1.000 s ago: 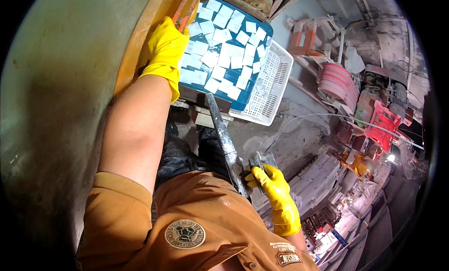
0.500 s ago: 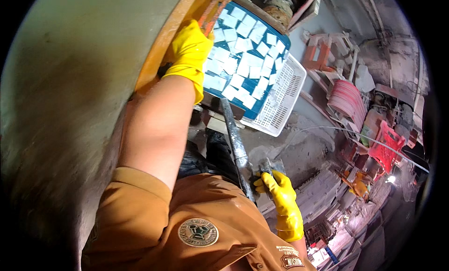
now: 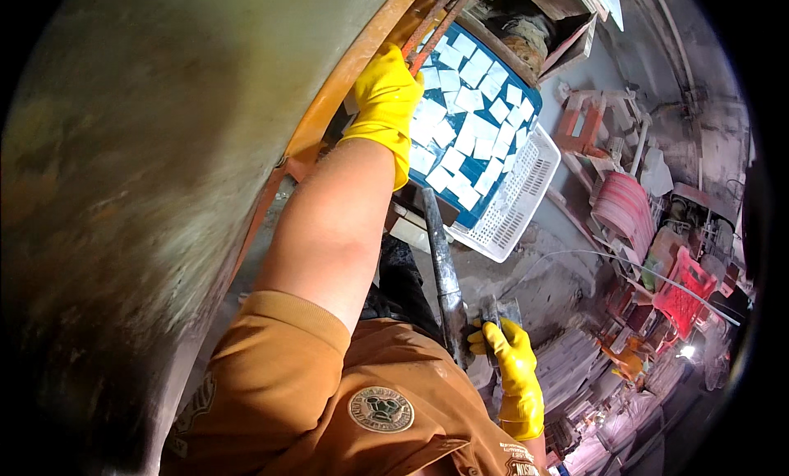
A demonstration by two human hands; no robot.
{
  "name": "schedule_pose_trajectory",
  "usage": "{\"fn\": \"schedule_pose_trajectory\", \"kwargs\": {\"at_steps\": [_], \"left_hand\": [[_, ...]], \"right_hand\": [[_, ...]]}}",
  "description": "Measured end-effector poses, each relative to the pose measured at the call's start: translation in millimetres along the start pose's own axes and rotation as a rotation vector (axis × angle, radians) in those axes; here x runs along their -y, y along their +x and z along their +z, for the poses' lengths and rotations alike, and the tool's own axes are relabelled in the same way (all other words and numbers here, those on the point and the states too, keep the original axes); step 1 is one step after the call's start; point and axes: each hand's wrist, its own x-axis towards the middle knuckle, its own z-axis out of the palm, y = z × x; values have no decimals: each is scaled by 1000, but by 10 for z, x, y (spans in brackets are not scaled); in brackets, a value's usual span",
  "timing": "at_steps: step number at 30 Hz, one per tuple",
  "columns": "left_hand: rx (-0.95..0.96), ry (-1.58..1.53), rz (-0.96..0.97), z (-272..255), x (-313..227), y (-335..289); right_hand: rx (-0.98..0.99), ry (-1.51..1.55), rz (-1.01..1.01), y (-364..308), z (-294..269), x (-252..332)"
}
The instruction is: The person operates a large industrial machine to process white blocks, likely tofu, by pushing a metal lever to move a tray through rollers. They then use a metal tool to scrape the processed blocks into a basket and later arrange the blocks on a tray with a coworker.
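My left hand (image 3: 385,94), in a yellow rubber glove, is closed at the lower end of a rusty metal bar (image 3: 440,28). Its fingers are partly hidden behind the glove's back. Low on the right, my gloved right hand (image 3: 511,365) wraps round the handle of a flat metal trowel (image 3: 509,311). A worn dark metal pipe (image 3: 445,271) slants down just left of that hand. Beyond my left wrist, a blue board (image 3: 470,214) carries many thin white rectangular pieces, spread loosely and some overlapping.
A large curved drum-like wall (image 3: 164,147) with an orange rim (image 3: 325,106) fills the left side. Under the blue board juts a white perforated basket (image 3: 526,205). On the right are stacked pink trays (image 3: 622,213), a red crate (image 3: 684,291) and a thin hose (image 3: 649,271).
The whole view has shifted, so the board, pipe and both hands appear farther right and lower. Each hand keeps its hold.
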Motion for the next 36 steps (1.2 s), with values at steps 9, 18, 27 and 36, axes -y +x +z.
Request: {"fn": "schedule_pose_trajectory", "kwargs": {"at_steps": [9, 18, 27, 36], "left_hand": [[-39, 9, 5, -4, 7, 15], [-73, 71, 5, -28, 9, 37], [-27, 49, -21, -106, -26, 73], [-25, 0, -23, -183, -38, 79]], "right_hand": [[7, -69, 23, -24, 8, 213], [26, -63, 35, 119, -103, 401], [58, -39, 76, 360, -231, 839], [105, -75, 61, 568, -436, 1119]]}}
